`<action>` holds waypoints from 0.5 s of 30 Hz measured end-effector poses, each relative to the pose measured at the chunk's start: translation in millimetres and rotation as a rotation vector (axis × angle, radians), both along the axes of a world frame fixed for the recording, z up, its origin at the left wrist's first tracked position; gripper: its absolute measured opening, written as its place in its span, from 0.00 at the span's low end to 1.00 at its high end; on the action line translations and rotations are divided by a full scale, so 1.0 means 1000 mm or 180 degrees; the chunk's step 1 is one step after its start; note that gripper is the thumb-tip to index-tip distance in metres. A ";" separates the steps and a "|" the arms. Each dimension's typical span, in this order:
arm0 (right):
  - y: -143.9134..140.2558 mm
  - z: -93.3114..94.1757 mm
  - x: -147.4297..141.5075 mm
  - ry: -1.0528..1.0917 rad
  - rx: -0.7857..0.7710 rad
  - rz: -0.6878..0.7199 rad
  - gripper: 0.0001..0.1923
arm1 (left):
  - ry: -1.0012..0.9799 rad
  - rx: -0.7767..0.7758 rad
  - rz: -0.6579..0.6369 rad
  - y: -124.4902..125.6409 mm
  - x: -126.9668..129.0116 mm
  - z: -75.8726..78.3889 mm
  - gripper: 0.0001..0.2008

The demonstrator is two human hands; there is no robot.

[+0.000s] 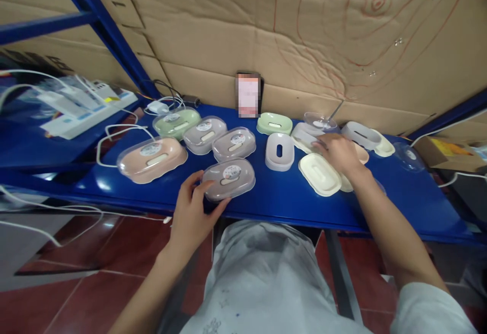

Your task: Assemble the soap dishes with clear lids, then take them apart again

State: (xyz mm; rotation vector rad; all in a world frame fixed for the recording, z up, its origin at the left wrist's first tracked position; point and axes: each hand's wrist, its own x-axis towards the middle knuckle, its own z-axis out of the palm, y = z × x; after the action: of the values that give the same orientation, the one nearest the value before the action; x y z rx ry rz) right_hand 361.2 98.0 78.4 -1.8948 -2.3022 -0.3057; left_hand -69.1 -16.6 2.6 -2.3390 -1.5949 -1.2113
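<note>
Our left hand [194,207] grips the near edge of a grey lidded soap box [229,178] at the front edge of the blue table [274,199]; a tug could slide it off. Our right hand [340,152] rests flat, fingers spread, on loose stacked trays [318,173], which could shift and topple.

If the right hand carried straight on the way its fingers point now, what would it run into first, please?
Probably the white tray its fingertips already reach; the right hand points up-left, with the clear lid just beyond, though depth is unclear.
</note>
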 end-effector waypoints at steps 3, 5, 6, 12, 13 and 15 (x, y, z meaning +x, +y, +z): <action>-0.032 -0.003 -0.001 0.0154 0.0529 0.0006 0.20 | 0.0318 0.0462 0.0252 0.002 0.011 0.002 0.25; -0.062 -0.005 -0.002 0.0255 0.0963 0.0120 0.20 | 0.0522 0.0767 0.0031 -0.001 0.029 0.007 0.23; -0.079 -0.007 -0.003 0.0258 0.1139 0.0158 0.19 | 0.0619 0.0808 -0.0291 -0.004 0.041 0.011 0.22; -0.153 -0.024 -0.032 -0.0080 0.1289 0.0091 0.12 | 0.1040 0.0224 -0.1973 0.007 0.128 0.039 0.22; -0.157 -0.029 -0.037 -0.0039 0.1169 0.0133 0.13 | 0.1036 0.0171 -0.2023 0.012 0.138 0.042 0.22; -0.161 -0.038 -0.044 0.0145 0.0879 0.0268 0.16 | 0.1000 0.0043 -0.2051 0.020 0.148 0.045 0.22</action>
State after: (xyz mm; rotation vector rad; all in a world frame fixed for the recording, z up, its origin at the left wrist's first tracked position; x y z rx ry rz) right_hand 316.7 -62.6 40.4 -1.6509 -2.1727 -0.5334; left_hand 79.4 3.3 47.6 -2.9548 -0.7527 -0.8369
